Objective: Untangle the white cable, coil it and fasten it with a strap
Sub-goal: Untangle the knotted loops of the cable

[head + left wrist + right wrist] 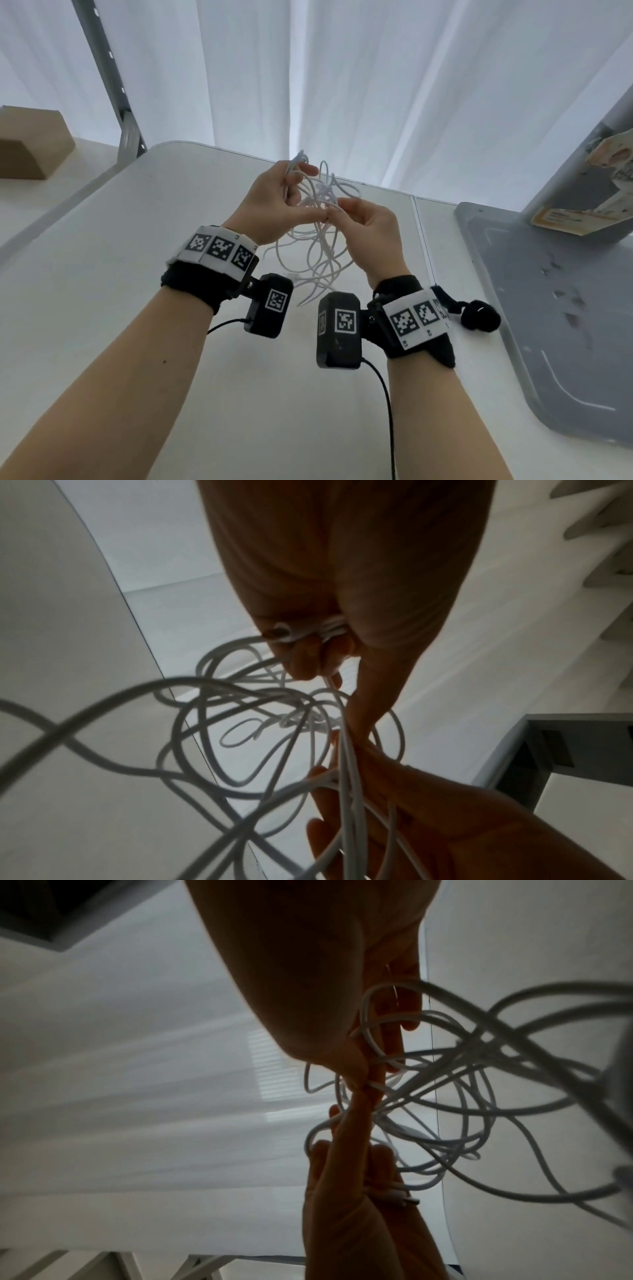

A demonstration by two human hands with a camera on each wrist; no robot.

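Note:
I hold the tangled white cable (pixel 315 253) up above the white table (pixel 102 274) with both hands. My left hand (pixel 298 185) grips a bunch of strands, and a short loop (pixel 300 157) sticks up out of its fingers. My right hand (pixel 337 212) pinches a strand just below a knotted cluster (pixel 325 192), its fingertips touching the left hand. The remaining loops hang loose between my wrists down to the table. In the left wrist view the left fingers (pixel 308 656) curl round the cable (pixel 205 723). In the right wrist view the right fingers (pixel 380 1042) sit among the strands (pixel 479 1096).
A black strap (pixel 479 317) lies curled by my right wrist. A grey metal stand base (pixel 548 308) fills the table's right side. A cardboard box (pixel 30 144) sits far left beyond a metal post (pixel 113 85). White curtains (pixel 342 85) hang behind.

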